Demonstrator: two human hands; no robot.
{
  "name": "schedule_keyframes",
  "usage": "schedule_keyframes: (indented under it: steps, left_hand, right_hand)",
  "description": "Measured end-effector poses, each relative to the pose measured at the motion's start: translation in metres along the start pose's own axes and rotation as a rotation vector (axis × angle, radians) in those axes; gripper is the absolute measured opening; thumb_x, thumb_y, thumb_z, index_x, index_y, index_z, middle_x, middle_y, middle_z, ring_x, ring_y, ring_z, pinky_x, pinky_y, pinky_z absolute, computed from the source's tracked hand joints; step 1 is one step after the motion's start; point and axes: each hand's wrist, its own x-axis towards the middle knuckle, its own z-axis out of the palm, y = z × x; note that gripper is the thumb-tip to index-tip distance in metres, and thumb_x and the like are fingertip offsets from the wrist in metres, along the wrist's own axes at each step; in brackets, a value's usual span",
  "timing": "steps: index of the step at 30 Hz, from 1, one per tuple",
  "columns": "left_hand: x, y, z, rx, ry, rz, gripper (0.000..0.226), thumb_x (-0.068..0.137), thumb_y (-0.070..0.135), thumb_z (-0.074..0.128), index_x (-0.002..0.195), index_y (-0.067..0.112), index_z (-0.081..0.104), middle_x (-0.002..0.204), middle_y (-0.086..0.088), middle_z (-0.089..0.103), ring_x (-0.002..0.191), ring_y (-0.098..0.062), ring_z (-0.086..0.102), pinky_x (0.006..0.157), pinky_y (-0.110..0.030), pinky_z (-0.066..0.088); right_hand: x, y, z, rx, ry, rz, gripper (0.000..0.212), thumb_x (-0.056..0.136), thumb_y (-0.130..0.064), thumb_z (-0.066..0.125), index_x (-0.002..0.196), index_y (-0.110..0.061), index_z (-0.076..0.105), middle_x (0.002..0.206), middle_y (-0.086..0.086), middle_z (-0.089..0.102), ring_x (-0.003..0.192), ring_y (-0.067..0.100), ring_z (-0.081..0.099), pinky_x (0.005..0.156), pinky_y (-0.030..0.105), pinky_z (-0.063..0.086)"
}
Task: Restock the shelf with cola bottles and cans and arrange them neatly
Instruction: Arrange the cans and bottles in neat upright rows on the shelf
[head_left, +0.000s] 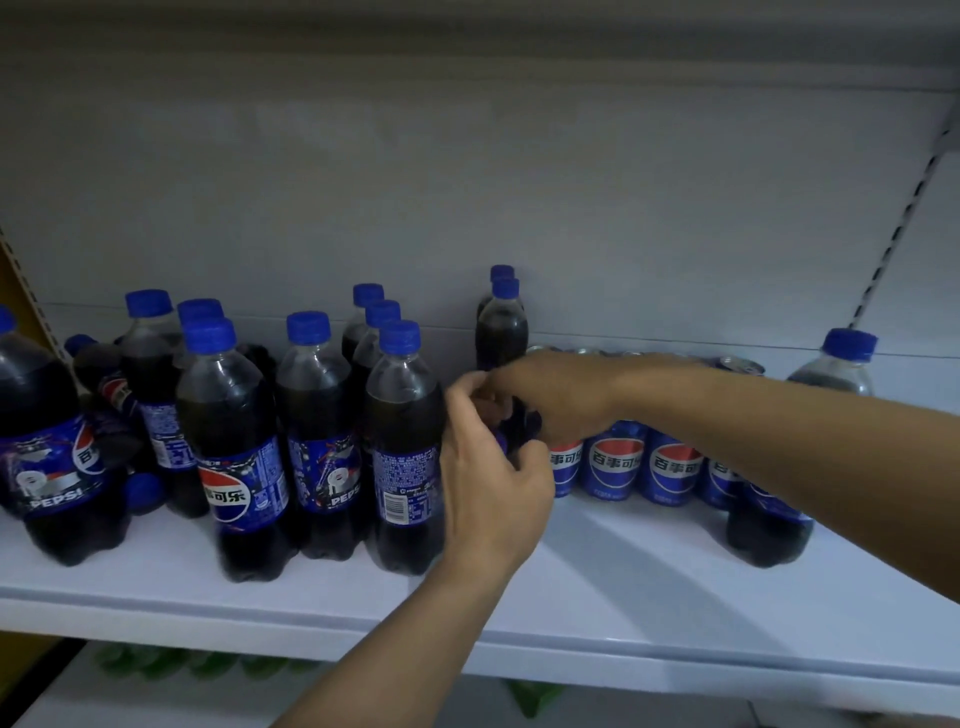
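While clear plastic blue-capped cola bottles (228, 441) are standing in rows at the left of the white metal shelf (623, 566), the left hand (493, 483) is gripping the lower body of one upright dark cola bottle (503, 332); the right hand (556, 395) is gripping its other side; blue cola cans (672, 467) are standing just beside.

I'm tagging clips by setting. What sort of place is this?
Probably a shop aisle: a white shelf with a slotted upright at its back, rows of cola bottles beside a line of cola cans, and blurred green bottles on the shelf below.
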Motion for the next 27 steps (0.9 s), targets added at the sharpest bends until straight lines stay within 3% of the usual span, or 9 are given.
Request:
schedule_keyframes:
  steps: [2,4,6,9,13,18,21,24,27]
  left_hand:
    - [0.0,0.006,0.002,-0.038,0.016,0.034,0.054,0.075,0.007,0.06,0.123,0.025,0.045,0.104,0.009,0.058,0.098,-0.005,0.058,0.079,-0.018,0.05]
    - [-0.001,0.009,0.006,-0.069,0.023,0.052,0.054,0.072,0.011,0.058,0.121,0.026,0.045,0.103,0.004,0.057,0.097,-0.011,0.059,0.079,-0.029,0.054]
    - [0.001,0.01,0.007,-0.092,0.026,0.062,0.053,0.07,0.012,0.058,0.119,0.027,0.045,0.104,0.004,0.055,0.097,-0.016,0.059,0.078,-0.038,0.056]
    - [0.006,0.009,0.005,-0.13,0.02,0.077,0.053,0.07,0.013,0.056,0.121,0.025,0.046,0.109,0.002,0.054,0.103,-0.021,0.059,0.08,-0.046,0.057]
    - [0.01,0.007,0.004,-0.17,0.032,0.073,0.052,0.07,0.018,0.056,0.12,0.026,0.048,0.111,0.007,0.055,0.107,-0.021,0.06,0.084,-0.051,0.057]
    - [0.009,0.005,0.007,-0.197,0.051,0.076,0.049,0.07,0.015,0.056,0.118,0.025,0.05,0.114,0.007,0.057,0.111,-0.021,0.059,0.091,-0.051,0.054]
    - [0.011,0.003,0.007,-0.191,0.033,0.07,0.051,0.071,0.013,0.055,0.12,0.025,0.049,0.118,0.007,0.057,0.116,-0.017,0.058,0.096,-0.048,0.053]
    - [0.009,0.008,0.007,-0.122,-0.018,0.122,0.054,0.073,0.013,0.055,0.125,0.026,0.046,0.123,0.007,0.053,0.119,-0.01,0.054,0.098,-0.04,0.051]
    - [-0.002,0.012,0.009,-0.004,-0.043,0.161,0.064,0.08,0.015,0.051,0.144,0.017,0.039,0.142,0.003,0.042,0.133,-0.005,0.04,0.111,-0.027,0.039]
  right_hand:
    - [-0.005,-0.003,0.009,0.117,0.082,-0.022,0.053,0.073,-0.014,0.08,0.102,-0.043,0.045,0.093,-0.022,0.054,0.083,-0.006,0.056,0.068,0.01,0.042]
    - [-0.004,-0.002,0.02,0.207,0.166,-0.025,0.048,0.076,-0.012,0.073,0.09,-0.044,0.04,0.095,-0.015,0.053,0.085,0.0,0.054,0.073,0.017,0.044]
    - [-0.004,-0.002,0.03,0.256,0.243,-0.009,0.04,0.078,-0.011,0.07,0.095,-0.038,0.045,0.102,-0.007,0.056,0.091,0.01,0.056,0.078,0.029,0.049]
    - [-0.005,0.0,0.035,0.39,0.355,0.008,0.035,0.088,-0.006,0.066,0.109,-0.032,0.055,0.108,-0.01,0.061,0.097,0.008,0.056,0.086,0.029,0.049]
    - [0.004,-0.003,0.034,0.288,0.339,0.034,0.041,0.081,-0.016,0.07,0.087,-0.046,0.043,0.094,-0.02,0.05,0.093,0.009,0.049,0.082,0.028,0.043]
    - [0.013,-0.003,0.045,0.307,0.426,0.061,0.033,0.082,-0.007,0.069,0.097,-0.029,0.05,0.099,-0.012,0.054,0.092,0.008,0.05,0.071,0.007,0.033]
    - [0.016,0.0,0.052,0.343,0.452,0.063,0.028,0.083,-0.008,0.069,0.105,-0.021,0.057,0.105,-0.006,0.059,0.098,0.014,0.056,0.077,0.015,0.038]
    - [0.018,0.005,0.05,0.361,0.449,0.066,0.038,0.084,-0.013,0.073,0.119,-0.014,0.06,0.119,-0.001,0.063,0.11,0.016,0.06,0.092,0.028,0.05]
    - [0.019,0.005,0.038,0.417,0.511,0.015,0.055,0.081,-0.015,0.079,0.132,-0.019,0.06,0.126,-0.005,0.066,0.116,0.009,0.061,0.099,0.025,0.049]
